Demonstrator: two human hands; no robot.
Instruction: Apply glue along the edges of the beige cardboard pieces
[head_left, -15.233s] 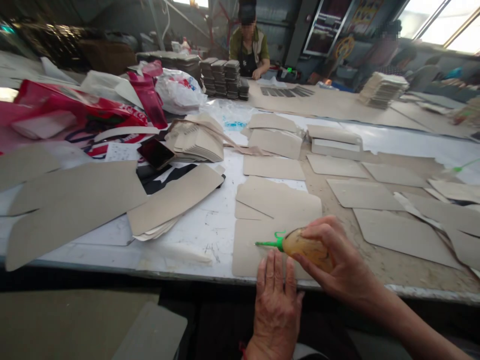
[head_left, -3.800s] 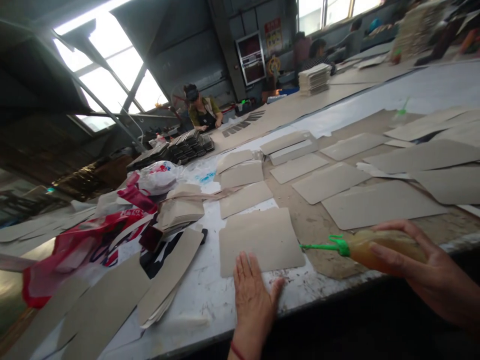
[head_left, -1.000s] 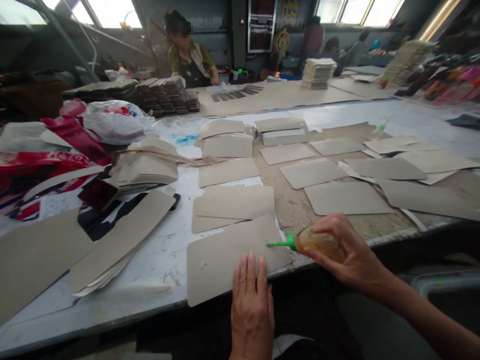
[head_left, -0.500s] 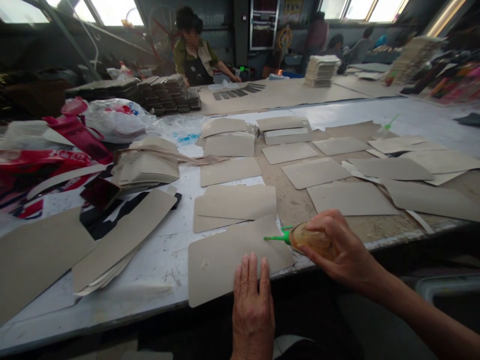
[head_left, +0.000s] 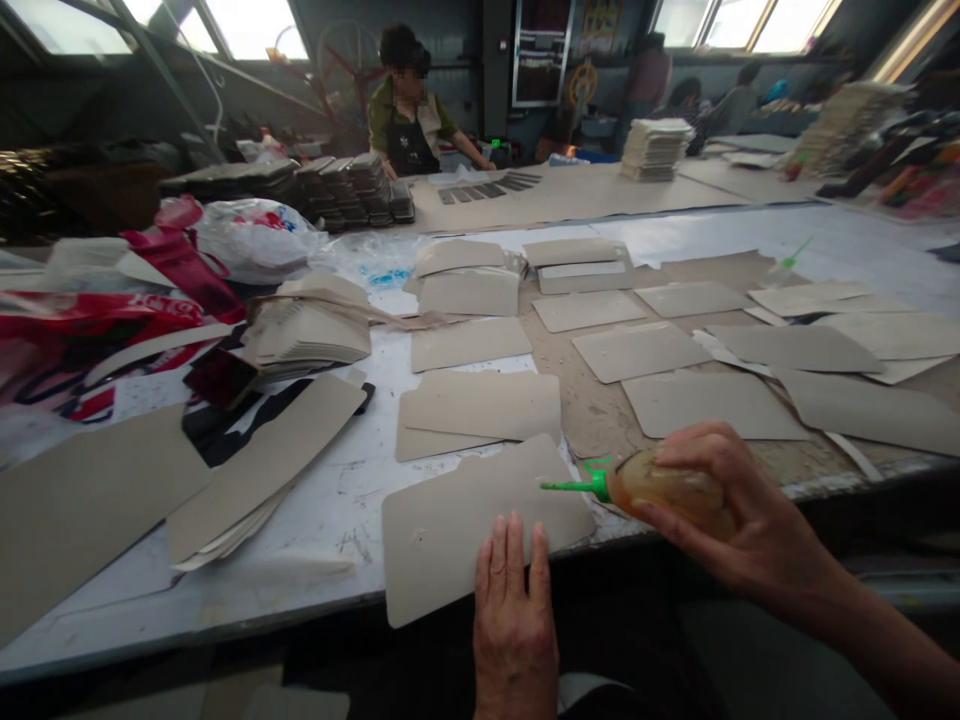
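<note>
My left hand (head_left: 516, 610) lies flat, fingers stretched out, on the front edge of a beige sheet with rounded corners (head_left: 450, 530). This sheet juts slightly over the table's near edge. In my right hand (head_left: 739, 500) is a squeeze glue bottle (head_left: 667, 490), tilted on its side, with amber liquid inside. Its long green nozzle points left, and the tip is over the right part of the sheet; whether it touches I cannot tell. Just behind lie two overlapping beige pieces (head_left: 487, 405). A small mark shows at the sheet's left.
More beige pieces (head_left: 712, 403) spread over the table's right side. At left are a fanned stack (head_left: 307, 330), long strips (head_left: 262, 470) and plastic bags (head_left: 251, 240). A second green-nozzled bottle (head_left: 784, 265) stands far right. Across the table is a co-worker (head_left: 409, 120) beside dark stacks (head_left: 352, 190).
The view has shifted a little, so most things sit farther right. My right hand and the bottle have drawn slightly right relative to the sheet; my left hand stays on it.
</note>
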